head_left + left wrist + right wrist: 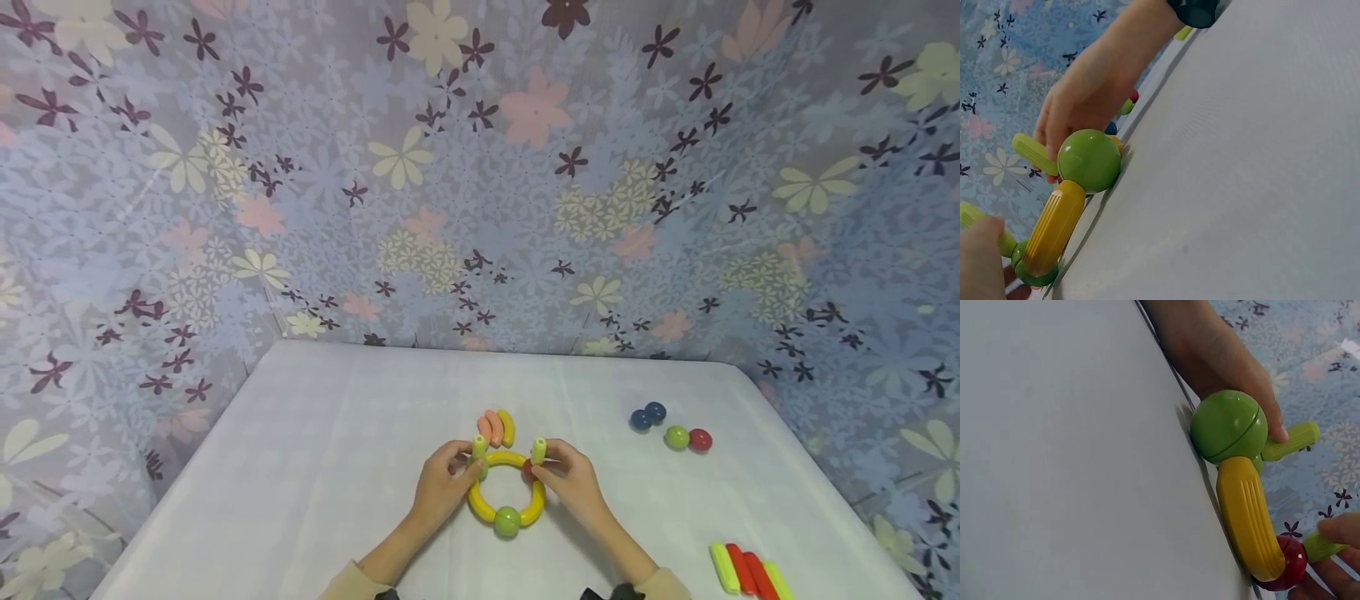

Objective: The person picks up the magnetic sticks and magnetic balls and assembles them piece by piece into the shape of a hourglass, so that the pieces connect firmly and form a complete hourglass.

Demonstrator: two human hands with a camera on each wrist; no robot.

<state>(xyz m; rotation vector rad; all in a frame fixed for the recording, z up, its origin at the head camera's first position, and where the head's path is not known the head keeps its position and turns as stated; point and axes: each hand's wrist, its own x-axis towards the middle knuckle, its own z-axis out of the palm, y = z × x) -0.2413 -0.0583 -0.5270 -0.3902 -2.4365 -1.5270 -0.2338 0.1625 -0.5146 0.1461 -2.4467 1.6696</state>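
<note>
Yellow ring (482,505) between left grip (444,482) and right grip (576,483), each in a pinch on an upright lime stick (478,447)

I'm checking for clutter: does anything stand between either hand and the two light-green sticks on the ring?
Nothing visible does: the left hand holds the left stick, the right hand the right stick.

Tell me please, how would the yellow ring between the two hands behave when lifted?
The ring is probably stiff, since its curved pieces look hard and solid. It might separate at the nearest green ball, where two pieces meet. The glossy ball seems slippery.
</note>
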